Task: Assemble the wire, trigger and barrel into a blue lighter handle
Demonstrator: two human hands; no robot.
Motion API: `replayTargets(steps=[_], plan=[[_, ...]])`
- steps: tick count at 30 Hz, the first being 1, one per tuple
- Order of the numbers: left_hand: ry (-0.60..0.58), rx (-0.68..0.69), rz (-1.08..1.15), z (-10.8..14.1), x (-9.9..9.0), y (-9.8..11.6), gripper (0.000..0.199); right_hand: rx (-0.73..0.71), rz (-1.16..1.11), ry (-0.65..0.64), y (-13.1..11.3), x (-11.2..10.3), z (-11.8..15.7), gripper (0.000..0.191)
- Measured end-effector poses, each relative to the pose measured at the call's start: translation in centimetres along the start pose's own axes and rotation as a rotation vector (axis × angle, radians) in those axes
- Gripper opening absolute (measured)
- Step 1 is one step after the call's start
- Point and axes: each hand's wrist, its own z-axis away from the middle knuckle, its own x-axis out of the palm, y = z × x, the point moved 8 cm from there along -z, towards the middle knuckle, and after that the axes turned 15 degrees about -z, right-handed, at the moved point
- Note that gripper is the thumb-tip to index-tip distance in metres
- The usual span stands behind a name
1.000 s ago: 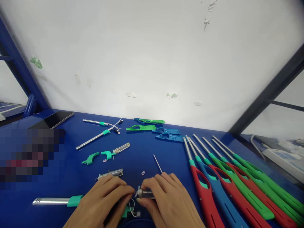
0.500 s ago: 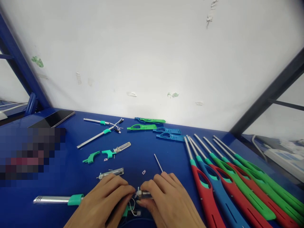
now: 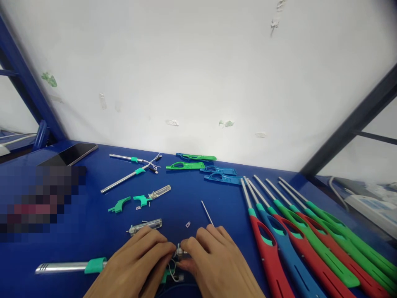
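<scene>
Between my fingertips is a small clear lighter fuel tank with a metal valve, mostly covered by the fingers of my right hand, which grips it. My left hand has its thumb and index finger pinched together against the valve end; what they pinch is hidden. Under the left hand lies a lighter body, its metal tube with a teal collar sticking out to the left. White wires loop out below the fingertips. Another clear fuel tank lies just beyond my left hand.
Long lighters in red, blue and green line the right side. Further back lie handle shells, metal tubes with wires, teal triggers, a thin rod and a small clip. A phone lies back left.
The metal tube with the teal collar has shifted left and slightly down. My right fingers have closed in toward the left, covering more of the fuel tank.
</scene>
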Motion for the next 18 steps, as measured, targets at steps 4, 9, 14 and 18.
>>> replayTargets(steps=[4, 9, 14, 18], plan=[[0.012, -0.005, -0.029, 0.0, 0.1, 0.0, 0.032, -0.014, 0.000, 0.025, -0.1, -0.3, -0.2, 0.067], [0.033, -0.020, -0.103, -0.6, 0.0, 0.0, 0.035, 0.000, -0.018, 0.050, 0.0, -0.7, -0.2, 0.064], [0.084, 0.041, -0.068, -2.1, -1.5, 0.9, 0.035, 0.009, -0.020, 0.035, 0.3, -0.6, 0.0, 0.065], [0.095, 0.053, -0.071, -2.7, -2.2, 1.3, 0.037, 0.001, -0.014, 0.027, 0.3, -0.4, 0.1, 0.068]])
